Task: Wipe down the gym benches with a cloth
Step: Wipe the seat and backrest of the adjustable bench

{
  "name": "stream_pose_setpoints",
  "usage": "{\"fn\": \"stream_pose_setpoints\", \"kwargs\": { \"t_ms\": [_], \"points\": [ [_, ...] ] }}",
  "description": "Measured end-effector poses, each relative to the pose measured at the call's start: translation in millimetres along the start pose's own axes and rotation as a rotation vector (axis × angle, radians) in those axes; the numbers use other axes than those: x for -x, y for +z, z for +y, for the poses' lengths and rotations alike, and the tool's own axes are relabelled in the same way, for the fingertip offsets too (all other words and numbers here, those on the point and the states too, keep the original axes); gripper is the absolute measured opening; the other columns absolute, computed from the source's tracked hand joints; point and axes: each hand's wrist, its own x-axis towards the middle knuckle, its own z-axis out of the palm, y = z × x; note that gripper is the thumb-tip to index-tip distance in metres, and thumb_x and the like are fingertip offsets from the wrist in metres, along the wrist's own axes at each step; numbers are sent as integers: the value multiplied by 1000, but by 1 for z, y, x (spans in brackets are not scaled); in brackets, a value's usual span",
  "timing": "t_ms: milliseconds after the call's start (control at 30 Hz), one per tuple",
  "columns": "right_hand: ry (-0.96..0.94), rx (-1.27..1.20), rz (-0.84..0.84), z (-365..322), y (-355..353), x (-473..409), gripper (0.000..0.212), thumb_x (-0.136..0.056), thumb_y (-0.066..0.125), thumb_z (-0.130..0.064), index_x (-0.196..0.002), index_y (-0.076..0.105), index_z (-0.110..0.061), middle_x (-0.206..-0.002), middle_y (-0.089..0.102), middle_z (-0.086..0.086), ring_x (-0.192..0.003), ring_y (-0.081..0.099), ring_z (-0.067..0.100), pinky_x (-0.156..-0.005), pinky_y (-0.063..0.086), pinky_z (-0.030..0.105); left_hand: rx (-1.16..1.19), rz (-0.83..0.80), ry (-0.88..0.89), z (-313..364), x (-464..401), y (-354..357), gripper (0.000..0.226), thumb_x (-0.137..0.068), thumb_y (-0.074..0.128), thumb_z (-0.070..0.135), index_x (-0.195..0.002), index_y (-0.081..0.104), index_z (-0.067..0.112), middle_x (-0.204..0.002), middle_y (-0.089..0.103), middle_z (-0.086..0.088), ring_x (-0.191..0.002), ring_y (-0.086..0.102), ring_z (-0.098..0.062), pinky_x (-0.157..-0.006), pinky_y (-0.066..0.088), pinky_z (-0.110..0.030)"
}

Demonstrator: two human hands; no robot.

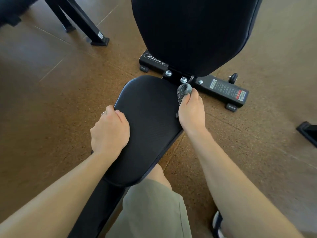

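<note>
knee: bare knee and olive-green woven shorts [151,208] lowest in frame, tucked against the near right edge of the seat; dark shoe with white sole [217,224] on the floor beside it.
seat: black padded vinyl seat pad with rounded ends [149,124], fine grain showing, matte, narrows toward the person; sits on a black steel beam [96,208] running down-left.
left hand: left hand [109,129] rests on the seat's left edge, fingers curled over the rim and gripping it (ring on one finger); reads as bracing the pad.
right hand: right hand [191,110] at the seat's right edge, fingers closed round the cloth, holding it against the far right corner.
cloth: small grey woven cloth with a speckled mesh face [183,91], bunched, poking out past the fingertips, touching the seat edge just beside the hinge bolts.
step: wiping the seat's side edge and seam, by my reading; top face looks not yet covered from here, cannot tell for sure.
how to do well: spread the cloth flatter so more fabric meets the vinyl, run along the rim in one pass, follow the curve round the far end, keep the other hand steadying, stay off the bolts so the weave doesn't snag.
hinge: black painted steel bracket with three silver dome bolts [183,79], between seat and backrest.
backrest: large black padded backrest, smooth vinyl with piped seam [192,31], tilted up, beyond the seat.
base: black steel cross foot with red-white warning label [224,90], rubber feet, small wheel [233,77] at the far side.
floor: brown speckled rubber floor [51,100], seams visible; another black frame leg [89,26] far left.
</note>
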Motion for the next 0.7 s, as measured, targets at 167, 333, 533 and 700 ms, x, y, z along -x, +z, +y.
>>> {"fn": "stream_pose_setpoints", "kwargs": {
  "t_ms": [167,333,533,700],
  "points": [
    [-157,38,182,11,48,117,60,-107,34,-23,-161,15,-8,-167,-6,23,-155,8,40,-125,21,38,-17,20,11,-1,0,2,35,-110,25,29,-115,52,6,-107,65,-15,-86,63,-39,-74,42,-44],
    [-307,283,153,23,45,113,57,-105,32,-26,-158,28,-4,-166,4,29,-153,5,49,-126,13,49,-7,35,16,-3,0,2,36,-110,25,29,-118,52,7,-109,65,-14,-80,55,-31,-75,42,-44],
    [-327,505,103,12,15,31,62,-104,25,-31,-160,21,-6,-168,13,19,-155,7,39,-126,11,50,-18,24,22,-4,-1,3,39,-110,24,30,-122,52,7,-117,65,-17,-96,64,-40,-78,39,-44],
    [-759,569,-128,8,36,147,61,-101,27,-31,-158,31,-9,-166,22,14,-156,15,31,-127,11,47,17,11,32,-5,-2,1,39,-109,26,28,-120,54,4,-118,64,-21,-103,62,-47,-80,38,-46]
  ]
}}
